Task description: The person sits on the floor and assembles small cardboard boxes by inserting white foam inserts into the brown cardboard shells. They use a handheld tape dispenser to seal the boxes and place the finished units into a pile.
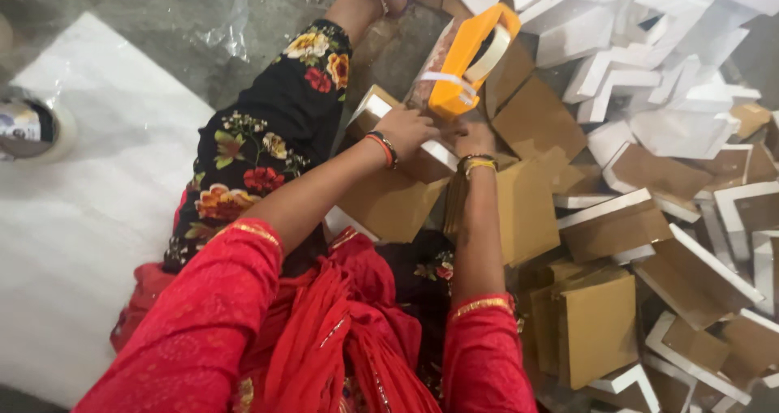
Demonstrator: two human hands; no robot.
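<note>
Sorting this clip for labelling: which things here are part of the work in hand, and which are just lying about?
In hand:
- left hand on the cardboard box
- right hand at the orange tape dispenser

Lying about:
- tape roll on the white sheet
- pile of white foam corner pieces
- other cardboard boxes
- clear plastic wrap

— Where are the arms?
— Both reach forward from the bottom of the view, red sleeves to the elbow, forearms bare; they converge toward the middle, the left slanting up to the right, the right nearly straight up.
— And the hands?
— The left hand (406, 129) lies palm down, fingers curled and pressing; a red and dark bangle circles its wrist; the right hand (471, 139) sits just beside it, knuckles up, fingers bent, gold bangles at the wrist.
— Touching?
— Close together; whether the fingertips meet, I cannot tell.
</note>
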